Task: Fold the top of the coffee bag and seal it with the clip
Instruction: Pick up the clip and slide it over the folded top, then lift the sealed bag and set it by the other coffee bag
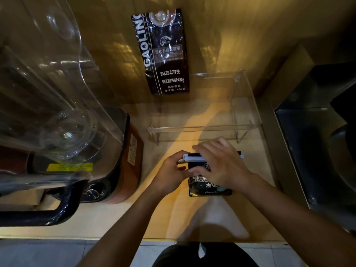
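On the wooden counter (115, 222) at lower centre, both hands are gripping: left hand (171, 172) pinching the white clip (192, 158), right hand (221, 164) clasping the coffee bag (204, 186).

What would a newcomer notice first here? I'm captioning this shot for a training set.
First, the two hands at centre: the left hand and right hand press a white clip along the top of a small dark coffee bag on the wooden counter. Next, a big clear blender jug fills the left side. A taller black coffee bag stands at the back, behind a clear plastic stand.
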A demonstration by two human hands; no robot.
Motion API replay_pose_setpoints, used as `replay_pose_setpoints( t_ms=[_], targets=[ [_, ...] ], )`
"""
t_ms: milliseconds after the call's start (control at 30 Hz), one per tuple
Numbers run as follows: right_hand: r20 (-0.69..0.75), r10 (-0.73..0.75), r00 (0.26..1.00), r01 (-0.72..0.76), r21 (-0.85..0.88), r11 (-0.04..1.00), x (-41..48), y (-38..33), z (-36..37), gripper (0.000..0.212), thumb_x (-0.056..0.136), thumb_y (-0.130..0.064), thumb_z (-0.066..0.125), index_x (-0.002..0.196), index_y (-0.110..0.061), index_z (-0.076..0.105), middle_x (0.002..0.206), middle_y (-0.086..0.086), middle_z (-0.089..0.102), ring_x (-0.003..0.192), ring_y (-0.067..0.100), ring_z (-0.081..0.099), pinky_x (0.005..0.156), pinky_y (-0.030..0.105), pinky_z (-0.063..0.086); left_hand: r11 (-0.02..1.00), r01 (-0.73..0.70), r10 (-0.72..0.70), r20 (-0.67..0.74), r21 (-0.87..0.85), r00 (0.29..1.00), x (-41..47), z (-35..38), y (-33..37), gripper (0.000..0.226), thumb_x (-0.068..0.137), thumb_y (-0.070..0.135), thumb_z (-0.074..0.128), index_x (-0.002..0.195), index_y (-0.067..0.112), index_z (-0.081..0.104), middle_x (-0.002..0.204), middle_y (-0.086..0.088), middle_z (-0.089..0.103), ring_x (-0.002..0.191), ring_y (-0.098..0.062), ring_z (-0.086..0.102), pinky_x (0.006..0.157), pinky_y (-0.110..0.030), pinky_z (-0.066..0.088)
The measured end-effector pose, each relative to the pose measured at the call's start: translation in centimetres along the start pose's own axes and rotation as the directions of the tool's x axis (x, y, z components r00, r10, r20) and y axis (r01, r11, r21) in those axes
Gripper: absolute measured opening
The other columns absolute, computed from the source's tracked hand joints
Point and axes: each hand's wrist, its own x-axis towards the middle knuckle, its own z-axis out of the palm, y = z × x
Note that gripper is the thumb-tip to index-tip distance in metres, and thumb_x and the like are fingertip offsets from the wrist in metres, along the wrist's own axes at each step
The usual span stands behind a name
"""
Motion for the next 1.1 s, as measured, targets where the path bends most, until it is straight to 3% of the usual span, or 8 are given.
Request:
replay_pose_setpoints(
  t_ms=[133, 233, 367, 433, 533, 767, 900, 1100],
  targets=[
    [0.015, 0.334, 0.942, -0.324, 0.293, 0.900, -2.0, 1.9, -1.1, 0.075, 0.064, -0.068, 0.052, 0.126, -0.029, 0.038, 0.126, 0.002, 0.053, 0.111, 0.010, 0.030, 0.089, 0.036, 0.028, 0.999, 0.032, -0.032, 0.001, -0.039, 1.000, -0.2, 0.0, -0.5, 0.027, 0.071, 0.013, 0.074, 0.092, 0.024, 0.062, 0.093, 0.008, 0.064, 0.100, -0.018, 0.058, 0.085, -0.044, 0.049],
    [0.123, 0.494, 0.860, -0.465, 0.587, 0.663, -4.0, 4.3, -1.3, 0.089, 0.054, -0.061, 0.070, 0.128, -0.050, 0.021, 0.133, -0.009, 0.040, 0.126, 0.016, 0.025, 0.095, 0.039, 0.029, 0.991, 0.059, -0.059, 0.004, -0.116, 0.998, -0.4, 0.2, -1.1, 0.028, 0.071, 0.013, 0.074, 0.095, 0.023, 0.061, 0.097, 0.011, 0.066, 0.105, -0.015, 0.057, 0.081, -0.029, 0.053],
    [0.457, 0.334, 0.825, -0.563, 0.721, 0.405, -6.1, 5.5, -0.3, 0.096, 0.047, -0.049, 0.080, 0.121, -0.059, 0.021, 0.128, -0.018, 0.041, 0.118, 0.008, 0.042, 0.087, 0.022, 0.045, 0.987, 0.094, -0.092, 0.023, -0.127, 0.996, -0.9, 0.6, -1.9, 0.039, 0.068, 0.015, 0.077, 0.101, 0.023, 0.058, 0.103, 0.016, 0.063, 0.112, -0.014, 0.053, 0.093, -0.042, 0.047],
    [0.504, 0.301, 0.809, -0.582, 0.756, 0.299, -6.7, 5.5, 0.7, 0.081, 0.048, -0.038, 0.083, 0.111, -0.056, 0.035, 0.118, -0.017, 0.050, 0.110, 0.004, 0.051, 0.072, 0.011, 0.049, 0.984, 0.113, -0.112, 0.015, -0.135, 0.994, -1.1, 1.1, -2.2, 0.050, 0.063, 0.019, 0.078, 0.107, 0.024, 0.054, 0.112, 0.012, 0.061, 0.116, -0.014, 0.050, 0.099, -0.052, 0.042],
    [0.502, 0.337, 0.796, -0.584, 0.782, 0.216, -7.3, 5.6, 2.0, 0.076, 0.051, -0.024, 0.085, 0.107, -0.048, 0.040, 0.113, -0.011, 0.057, 0.101, -0.004, 0.056, 0.069, 0.011, 0.050, 0.967, 0.147, -0.156, -0.027, -0.209, 0.987, -1.5, 1.8, -2.6, 0.065, 0.056, 0.022, 0.082, 0.112, 0.028, 0.050, 0.122, 0.003, 0.057, 0.121, -0.017, 0.047, 0.100, -0.058, 0.039],
    [0.458, 0.433, 0.777, -0.589, 0.772, 0.240, -7.8, 4.3, 3.8, 0.083, 0.058, 0.001, 0.080, 0.121, -0.023, 0.033, 0.113, -0.008, 0.054, 0.100, -0.002, 0.056, 0.073, 0.005, 0.046, 0.970, 0.154, -0.147, 0.049, -0.187, 0.988, -2.1, 3.6, -4.1, 0.089, 0.058, 0.002, 0.079, 0.121, 0.041, 0.031, 0.124, 0.003, 0.050, 0.121, -0.017, 0.045, 0.087, -0.043, 0.054],
    [0.398, 0.483, 0.780, -0.551, 0.803, 0.228, -7.2, 4.1, 2.2, 0.073, 0.056, 0.000, 0.080, 0.107, -0.037, 0.042, 0.107, -0.013, 0.054, 0.088, -0.017, 0.055, 0.063, 0.002, 0.045, 0.981, 0.122, -0.121, 0.018, -0.149, 0.993, -1.7, 2.8, -2.9, 0.083, 0.058, 0.017, 0.081, 0.122, 0.044, 0.035, 0.121, 0.000, 0.055, 0.110, -0.008, 0.054, 0.075, -0.027, 0.056],
    [0.283, 0.491, 0.824, -0.419, 0.888, 0.190, -3.9, 4.2, -3.1, 0.073, 0.050, -0.015, 0.085, 0.104, -0.045, 0.046, 0.108, -0.010, 0.060, 0.094, -0.004, 0.060, 0.064, 0.012, 0.051, 0.995, -0.063, 0.054, -0.118, -0.075, 0.992, -0.2, 0.8, 3.3, 0.080, 0.056, 0.020, 0.084, 0.123, 0.037, 0.042, 0.109, 0.004, 0.064, 0.101, -0.008, 0.061, 0.081, -0.026, 0.055]
  ],
)
